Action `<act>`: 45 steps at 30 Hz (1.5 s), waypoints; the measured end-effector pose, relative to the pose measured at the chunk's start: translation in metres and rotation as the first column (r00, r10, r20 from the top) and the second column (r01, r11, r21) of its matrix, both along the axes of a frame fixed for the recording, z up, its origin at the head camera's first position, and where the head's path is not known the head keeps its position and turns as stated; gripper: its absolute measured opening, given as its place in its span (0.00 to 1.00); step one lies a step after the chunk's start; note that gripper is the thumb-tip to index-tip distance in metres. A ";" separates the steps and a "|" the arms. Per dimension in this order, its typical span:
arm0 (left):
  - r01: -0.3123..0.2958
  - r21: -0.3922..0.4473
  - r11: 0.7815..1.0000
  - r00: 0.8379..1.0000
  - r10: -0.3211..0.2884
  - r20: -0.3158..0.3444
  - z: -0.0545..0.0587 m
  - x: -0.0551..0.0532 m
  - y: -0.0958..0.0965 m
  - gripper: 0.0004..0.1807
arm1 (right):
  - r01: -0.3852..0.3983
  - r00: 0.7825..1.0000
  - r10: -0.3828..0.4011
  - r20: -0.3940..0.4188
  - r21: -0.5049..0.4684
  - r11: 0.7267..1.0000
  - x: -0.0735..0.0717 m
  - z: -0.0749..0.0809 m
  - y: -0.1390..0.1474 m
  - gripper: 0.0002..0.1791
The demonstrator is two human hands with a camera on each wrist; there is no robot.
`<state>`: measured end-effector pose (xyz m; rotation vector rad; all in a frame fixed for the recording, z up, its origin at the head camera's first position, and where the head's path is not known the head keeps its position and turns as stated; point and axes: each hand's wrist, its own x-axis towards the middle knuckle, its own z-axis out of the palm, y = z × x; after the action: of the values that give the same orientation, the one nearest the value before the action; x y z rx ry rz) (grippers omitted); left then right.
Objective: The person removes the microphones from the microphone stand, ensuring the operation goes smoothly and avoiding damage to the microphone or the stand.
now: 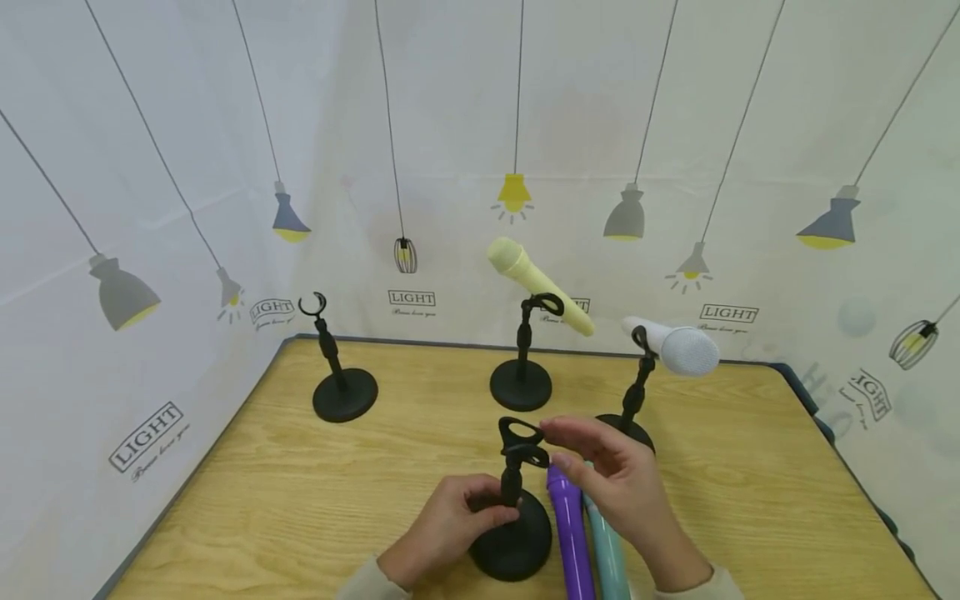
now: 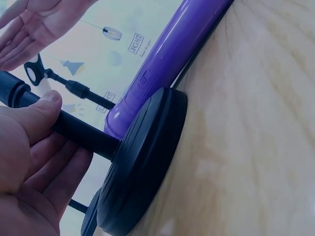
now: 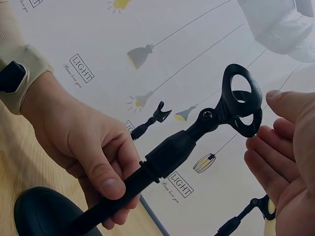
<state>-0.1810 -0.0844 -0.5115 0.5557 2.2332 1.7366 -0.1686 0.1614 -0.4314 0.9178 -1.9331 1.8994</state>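
Left hand: grip pinching stand stem. Right hand: grip spread, beside clip. Purple microphone, 3 o'clock from base, could roll if that shifts.

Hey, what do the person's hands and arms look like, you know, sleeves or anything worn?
The left hand and right hand are bare, without gloves. The left sleeve and right sleeve are cream and reach the wrists. A dark, blocky device sits on the left sleeve.
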 end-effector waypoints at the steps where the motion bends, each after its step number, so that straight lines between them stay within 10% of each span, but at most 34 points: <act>1: -0.005 -0.001 1.000 1.000 0.005 0.005 0.000 -0.001 -0.001 0.11 | 0.002 1.000 -0.002 0.001 0.006 1.000 0.000 0.000 0.000 0.20; 25: -0.138 -0.089 0.986 0.984 0.127 -0.125 -0.001 -0.031 -0.037 0.12 | 0.026 0.987 -0.046 0.156 0.129 0.991 -0.032 -0.012 -0.025 0.15; 45: -0.350 -0.132 0.927 0.930 0.327 -0.167 0.000 -0.067 -0.065 0.12 | 0.018 0.973 -0.056 0.225 0.168 0.986 -0.043 -0.023 -0.039 0.14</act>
<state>-0.2478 -0.1497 -0.5111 0.2749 2.6740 1.6895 -0.2118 0.1228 -0.4546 0.7248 -2.2523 1.9194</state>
